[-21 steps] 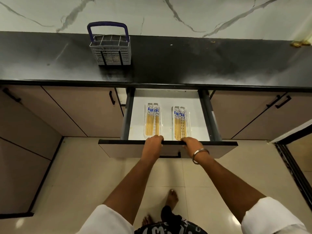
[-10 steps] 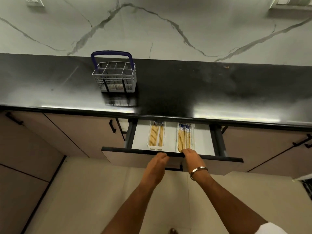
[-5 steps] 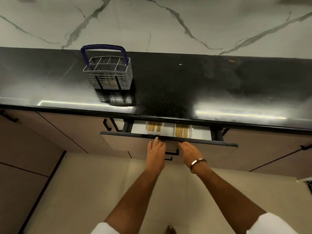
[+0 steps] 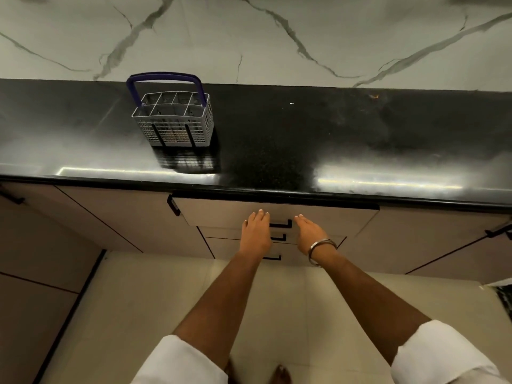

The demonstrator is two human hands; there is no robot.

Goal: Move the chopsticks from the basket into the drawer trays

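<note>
The top drawer [image 4: 216, 214] is pushed in under the black counter, so the trays and chopsticks inside it are hidden. My left hand [image 4: 256, 231] lies flat with straight fingers against the drawer front, left of its black handle [image 4: 282, 224]. On the other side of that handle my right hand [image 4: 310, 231], with a metal bangle on the wrist, presses the front the same way. The grey cutlery basket [image 4: 174, 123] with a blue handle stands on the counter at the back left; I see no chopsticks sticking out of it.
The black counter [image 4: 304, 139] runs across the view below a marble wall. Two more drawers [image 4: 291, 253] sit beneath the top one. Beige cabinet doors flank them on both sides. Pale floor tiles lie below my arms.
The drawer slid from wide open to shut under both hands. The trays with chopsticks went out of sight. My fingers went from curled over the drawer's edge to flat on its front.
</note>
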